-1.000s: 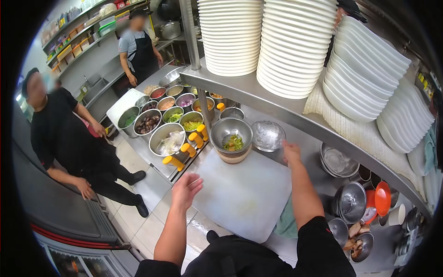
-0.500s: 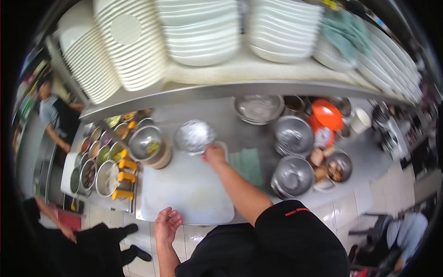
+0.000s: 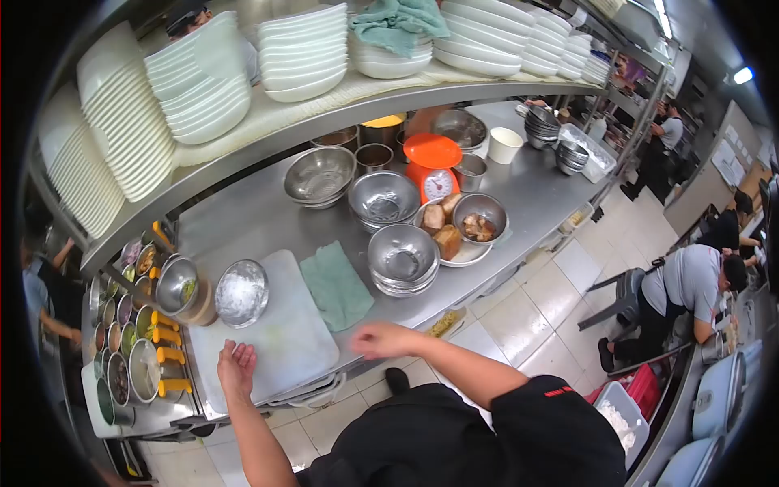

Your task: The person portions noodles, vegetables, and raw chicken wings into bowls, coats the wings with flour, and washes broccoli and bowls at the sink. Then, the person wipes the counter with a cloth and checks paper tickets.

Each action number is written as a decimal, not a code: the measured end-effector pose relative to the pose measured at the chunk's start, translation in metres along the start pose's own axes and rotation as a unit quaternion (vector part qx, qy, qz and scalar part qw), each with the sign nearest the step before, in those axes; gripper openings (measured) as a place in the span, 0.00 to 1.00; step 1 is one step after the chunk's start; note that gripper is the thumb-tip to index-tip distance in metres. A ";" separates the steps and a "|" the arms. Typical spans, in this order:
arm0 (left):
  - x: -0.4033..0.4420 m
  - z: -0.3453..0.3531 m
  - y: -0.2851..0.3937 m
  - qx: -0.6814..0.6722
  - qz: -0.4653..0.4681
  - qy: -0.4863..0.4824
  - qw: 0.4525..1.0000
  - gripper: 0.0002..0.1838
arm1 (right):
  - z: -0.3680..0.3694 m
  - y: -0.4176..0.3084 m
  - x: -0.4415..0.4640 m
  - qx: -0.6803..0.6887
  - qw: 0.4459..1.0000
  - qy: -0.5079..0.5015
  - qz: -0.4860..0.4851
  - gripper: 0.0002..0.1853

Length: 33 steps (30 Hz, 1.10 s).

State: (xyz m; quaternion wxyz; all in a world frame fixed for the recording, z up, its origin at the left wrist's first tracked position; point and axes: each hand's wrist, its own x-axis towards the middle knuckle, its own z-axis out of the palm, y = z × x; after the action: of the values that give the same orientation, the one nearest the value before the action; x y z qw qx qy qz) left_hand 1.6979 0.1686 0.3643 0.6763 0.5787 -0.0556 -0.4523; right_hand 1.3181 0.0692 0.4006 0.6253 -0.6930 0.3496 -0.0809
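Bowl with white contents (image 3: 242, 293): far end of cutting board (image 3: 296, 353), ahead of left hand (image 3: 237, 369) | left nearer, loosely open, holds nothing | right hand (image 3: 381, 341) (blurred) near green cloth (image 3: 337, 288), part-open, seemingly empty

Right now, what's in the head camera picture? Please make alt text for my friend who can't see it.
A person's open left hand and blurred right hand are near a white cutting board on a metal kitchen counter. Beyond are a green cloth, metal bowls and an orange scale, with stacked white dishes above.
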 end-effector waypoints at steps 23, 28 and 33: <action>-0.004 0.100 -0.001 0.067 0.046 0.114 0.990 0.15 | -0.020 0.038 0.086 -0.456 0.859 0.146 -0.182 0.38; -0.013 0.098 -0.005 0.025 0.044 0.159 0.986 0.11 | -0.022 0.032 0.077 -0.469 0.859 0.139 -0.150 0.39; -0.063 0.011 -0.016 0.022 0.021 0.078 0.996 0.11 | -0.017 0.017 0.078 -0.499 0.858 0.102 -0.063 0.41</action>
State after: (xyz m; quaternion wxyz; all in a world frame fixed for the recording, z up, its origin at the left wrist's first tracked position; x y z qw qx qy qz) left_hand 1.6458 0.2044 0.3828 0.6752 0.6258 -0.0246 -0.3897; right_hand 1.3599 0.0098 0.3629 0.1499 -0.9206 0.3606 -0.0052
